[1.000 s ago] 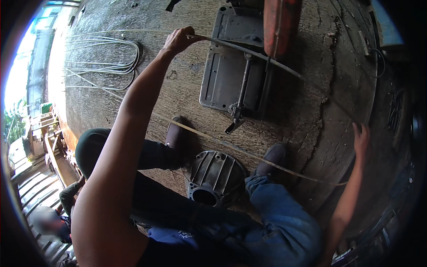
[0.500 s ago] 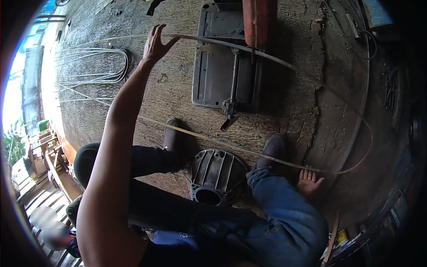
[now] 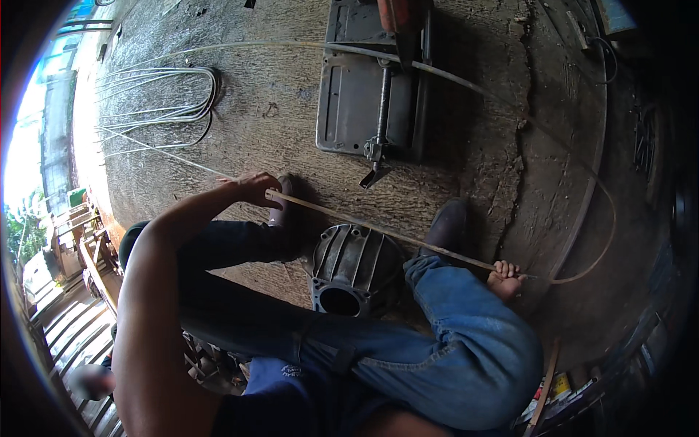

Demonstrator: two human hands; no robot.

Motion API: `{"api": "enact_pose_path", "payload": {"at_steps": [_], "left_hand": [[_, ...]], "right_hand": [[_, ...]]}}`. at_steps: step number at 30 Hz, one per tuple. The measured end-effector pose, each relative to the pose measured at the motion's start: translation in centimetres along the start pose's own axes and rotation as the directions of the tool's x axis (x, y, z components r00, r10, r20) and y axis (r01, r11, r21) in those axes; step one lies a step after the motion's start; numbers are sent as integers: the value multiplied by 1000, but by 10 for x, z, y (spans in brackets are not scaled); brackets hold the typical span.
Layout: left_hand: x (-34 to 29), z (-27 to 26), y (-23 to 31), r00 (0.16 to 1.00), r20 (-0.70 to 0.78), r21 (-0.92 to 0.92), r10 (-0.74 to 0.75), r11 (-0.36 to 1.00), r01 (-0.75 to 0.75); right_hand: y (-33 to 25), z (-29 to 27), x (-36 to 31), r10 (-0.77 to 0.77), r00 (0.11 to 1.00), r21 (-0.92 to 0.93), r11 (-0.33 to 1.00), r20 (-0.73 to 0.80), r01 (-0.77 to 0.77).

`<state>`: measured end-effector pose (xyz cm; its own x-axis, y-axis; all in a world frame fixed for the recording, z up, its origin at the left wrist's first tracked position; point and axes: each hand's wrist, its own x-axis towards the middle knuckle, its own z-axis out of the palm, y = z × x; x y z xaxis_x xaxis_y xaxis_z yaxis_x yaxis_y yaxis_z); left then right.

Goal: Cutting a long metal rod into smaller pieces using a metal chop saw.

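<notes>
A long, thin bent rod runs across in front of my legs. It loops round at the right and returns along the far side, over a grey metal machine base. My left hand is on the near length of the rod by my left shoe, with fingers curled round it. Further along to the right, my right hand is closed round the same length, just beyond my right knee. Between my feet rests a ribbed cast-metal housing with a round opening, beneath the rod.
A screw clamp and a red part belong to the machine base. Several bent rods lie looped on the rough floor at the left. A blurred person is at the lower left. A wooden stick lies lower right.
My left hand has come down from the far length of the rod to the near length and closed on it. My right hand, spread open before, has closed round the rod.
</notes>
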<state>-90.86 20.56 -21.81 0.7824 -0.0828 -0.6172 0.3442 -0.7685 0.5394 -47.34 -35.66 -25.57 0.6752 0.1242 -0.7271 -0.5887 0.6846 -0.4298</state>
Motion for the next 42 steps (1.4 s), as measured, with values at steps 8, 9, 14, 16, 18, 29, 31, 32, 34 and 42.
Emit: {"api": "enact_pose_path", "payload": {"at_steps": [8,9,14,16,18,29,31,32,34,42], "left_hand": [[-21,8,28,985,-171,-1,5,1000,-5],[-22,8,31,982,-182,26,41,999,-37],[-22,12,45,960,-223,102,172,983,-152],[-18,15,50,934,-266,120,240,969,-215],[-14,18,56,943,-240,113,232,971,-210],[20,-8,128,952,-197,3,234,971,-238],[28,-13,144,932,-233,-21,278,957,-290],[33,-14,150,906,-269,-52,327,934,-352],[43,-16,158,917,-238,-15,320,943,-333],[91,-85,122,882,-341,206,326,941,-268]], "right_hand": [[-20,44,-21,-2,985,-42,999,-174,-5],[-22,50,-23,-32,984,-67,998,-176,21],[-42,77,-41,-173,957,-176,975,-231,133],[-51,84,-46,-197,949,-165,973,-246,160],[-58,86,-45,-251,931,-203,958,-265,200],[-138,77,-5,-340,919,-278,919,-200,280],[-167,69,3,-337,930,-280,916,-148,287],[-182,62,10,-330,933,-283,917,-145,280],[-214,46,28,-319,944,-213,931,-83,296],[-262,-43,42,-407,894,-376,871,-189,317]]}}
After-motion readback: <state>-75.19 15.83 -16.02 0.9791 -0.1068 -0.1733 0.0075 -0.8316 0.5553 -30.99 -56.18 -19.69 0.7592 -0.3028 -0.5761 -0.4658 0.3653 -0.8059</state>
